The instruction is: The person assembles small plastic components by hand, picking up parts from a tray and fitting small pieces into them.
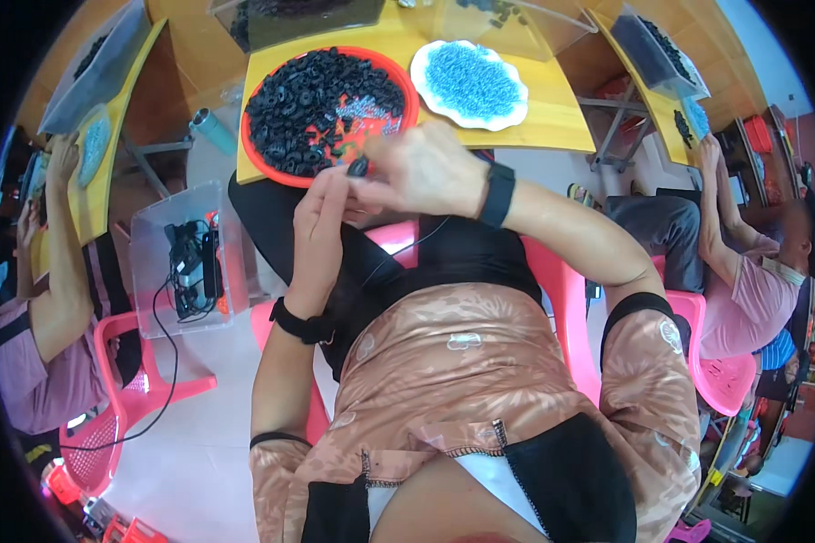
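Observation:
My left hand (324, 217) pinches a small black part (359, 168) between thumb and fingertips, just in front of a red basin (411, 100). Curled around the same spot, my right hand (430, 172) is slightly blurred; whatever its fingertips grip is hidden. The basin holds a heap of small black ring-shaped parts (312, 109), with some clear bluish pieces scattered at its right side. To the right of the basin lies a white scalloped plate (511, 116), heaped with tiny translucent light-blue pieces (469, 80).
Basin and plate rest on a yellow table (552, 127) near its front edge. Clear bins stand at the back. On the floor at left, a clear box (145, 253) holds black cables; a teal bottle (210, 128) stands beyond it. People sit working at both sides on pink chairs (720, 376).

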The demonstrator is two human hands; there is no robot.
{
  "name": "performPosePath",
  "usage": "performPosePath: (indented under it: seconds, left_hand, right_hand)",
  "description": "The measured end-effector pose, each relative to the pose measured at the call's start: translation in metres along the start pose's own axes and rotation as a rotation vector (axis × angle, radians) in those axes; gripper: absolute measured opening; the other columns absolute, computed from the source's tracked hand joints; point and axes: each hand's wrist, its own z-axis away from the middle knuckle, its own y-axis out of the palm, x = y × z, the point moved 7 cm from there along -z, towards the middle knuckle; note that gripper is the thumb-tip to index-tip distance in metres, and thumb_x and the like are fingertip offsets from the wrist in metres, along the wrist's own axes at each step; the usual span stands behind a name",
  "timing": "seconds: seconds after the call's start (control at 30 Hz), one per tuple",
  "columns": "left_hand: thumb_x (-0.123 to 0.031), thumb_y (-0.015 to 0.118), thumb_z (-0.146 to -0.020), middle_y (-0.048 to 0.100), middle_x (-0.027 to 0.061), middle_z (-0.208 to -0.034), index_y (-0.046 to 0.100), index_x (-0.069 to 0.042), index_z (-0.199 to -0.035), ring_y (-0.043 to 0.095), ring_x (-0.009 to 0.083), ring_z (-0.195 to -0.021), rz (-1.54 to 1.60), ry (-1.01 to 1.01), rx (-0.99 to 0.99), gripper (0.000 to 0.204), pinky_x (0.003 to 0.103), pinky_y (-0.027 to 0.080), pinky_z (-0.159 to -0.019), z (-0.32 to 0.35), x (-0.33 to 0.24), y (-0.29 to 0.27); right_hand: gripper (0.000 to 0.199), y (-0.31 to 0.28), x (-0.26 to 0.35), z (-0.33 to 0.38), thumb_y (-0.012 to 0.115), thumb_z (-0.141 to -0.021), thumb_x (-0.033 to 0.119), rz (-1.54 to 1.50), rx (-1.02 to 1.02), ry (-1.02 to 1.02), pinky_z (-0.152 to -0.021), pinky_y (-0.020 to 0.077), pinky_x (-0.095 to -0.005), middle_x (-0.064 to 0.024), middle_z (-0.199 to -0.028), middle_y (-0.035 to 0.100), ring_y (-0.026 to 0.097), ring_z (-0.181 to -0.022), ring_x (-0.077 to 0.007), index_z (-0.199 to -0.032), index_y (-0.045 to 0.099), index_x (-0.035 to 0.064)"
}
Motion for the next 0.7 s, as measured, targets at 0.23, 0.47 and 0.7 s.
performPosePath:
  seconds: [0.23,0.47,0.7]
  left_hand:
    - [-0.038,0.036,-0.099,0.061,0.0152,-0.116,0.036,-0.003,-0.129,0.061,0.0196,-0.097,-0.033,0.27,0.166,0.046,0.027,0.044,-0.077,0.013,-0.051,0.016]
    - [-0.034,0.029,-0.101,0.056,0.0278,-0.118,0.037,-0.001,-0.126,0.057,0.0327,-0.106,0.189,0.761,0.336,0.042,0.032,0.048,-0.079,0.086,-0.155,0.049]
    - [-0.036,0.03,-0.1,0.057,0.0264,-0.112,0.04,-0.001,-0.12,0.058,0.0318,-0.103,0.352,0.761,0.319,0.042,0.034,0.048,-0.079,0.158,-0.16,0.032]
  right_hand:
    - [0.027,-0.139,-0.102,-0.057,0.057,-0.087,0.027,0.304,-0.245,0.453,-0.069,0.0518,-0.042,-0.0194,-0.086,0.067,0.065,-0.075,-0.0348,-0.091,0.067,0.0032]
    - [0.038,-0.148,-0.153,-0.054,0.058,-0.089,0.031,-0.054,-0.53,0.455,-0.065,0.0528,-0.0365,-0.0192,-0.092,0.065,0.066,-0.074,-0.0252,-0.109,0.06,-0.0011]
    - [0.041,-0.084,-0.098,-0.006,0.062,-0.087,0.039,-0.054,-0.112,0.322,-0.048,0.038,-0.0291,-0.0069,-0.055,0.051,0.049,-0.049,-0.0127,-0.103,0.063,0.0015]
